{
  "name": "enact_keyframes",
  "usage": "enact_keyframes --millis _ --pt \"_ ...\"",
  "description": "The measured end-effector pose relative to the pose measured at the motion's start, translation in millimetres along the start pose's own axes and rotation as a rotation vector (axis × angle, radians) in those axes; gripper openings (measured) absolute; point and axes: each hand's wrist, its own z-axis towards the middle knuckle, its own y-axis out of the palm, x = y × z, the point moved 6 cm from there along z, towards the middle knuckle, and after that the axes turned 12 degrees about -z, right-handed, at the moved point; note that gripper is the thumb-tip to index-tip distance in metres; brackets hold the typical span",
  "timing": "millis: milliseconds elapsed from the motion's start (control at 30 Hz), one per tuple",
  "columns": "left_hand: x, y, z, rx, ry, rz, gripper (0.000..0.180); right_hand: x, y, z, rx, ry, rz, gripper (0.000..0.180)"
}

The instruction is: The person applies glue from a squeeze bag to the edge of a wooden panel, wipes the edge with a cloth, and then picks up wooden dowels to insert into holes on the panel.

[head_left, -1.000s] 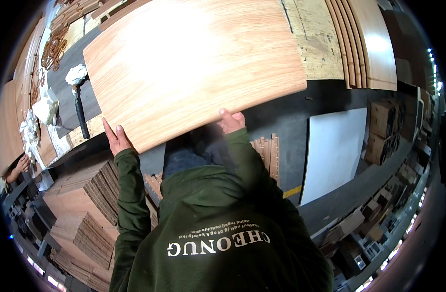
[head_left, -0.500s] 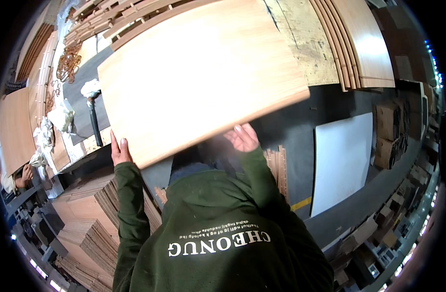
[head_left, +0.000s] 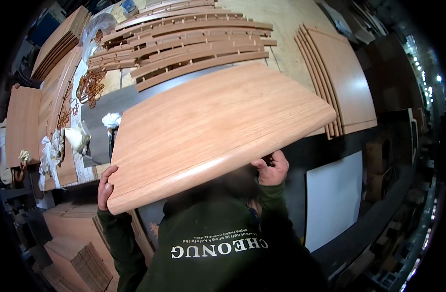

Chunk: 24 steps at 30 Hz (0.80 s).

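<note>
A large light-brown wooden board [head_left: 218, 126] with a rounded near edge is held up in front of me, tilted, its right end farther away. My left hand [head_left: 106, 187] is closed round its near left corner, fingers along the side edge. My right hand [head_left: 273, 168] grips the near edge toward the right, the thumb showing and the other fingers partly hidden beneath. Just past the board's left side lies a tool with a white, cloth-like head [head_left: 112, 120]; the board covers most of its dark handle.
Slatted wooden strips [head_left: 198, 48] lie across the workbench beyond the board. Stacked panels [head_left: 342, 82] stand at the far right. An orange-brown cord bundle [head_left: 90, 88] and white cloths [head_left: 78, 139] lie at left. A white panel [head_left: 334, 199] is at right. Another person's hand [head_left: 22, 168] touches a panel at far left.
The board has come nearer and tipped, so its rounded near edge and grain now show. It covers more of the dark-handled tool. My right hand has moved right and now grips the edge.
</note>
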Motion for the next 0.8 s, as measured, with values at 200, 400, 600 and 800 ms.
enact_keyframes --millis 200,400,600,800 --pt "17 -1 15 0.147 -0.003 -0.224 0.051 -69 11 27 0.466 -0.619 -0.573 0.057" --pt "30 10 27 0.168 -0.076 -0.176 0.053 -154 32 57 0.128 -0.8 -0.766 0.033" --pt "66 24 32 -0.014 0.016 -0.006 0.076 -183 63 82 -0.148 -0.932 -0.814 0.021" --pt "134 33 27 -0.261 0.492 0.685 0.085 -210 56 98 -0.068 -0.997 -0.817 0.019"
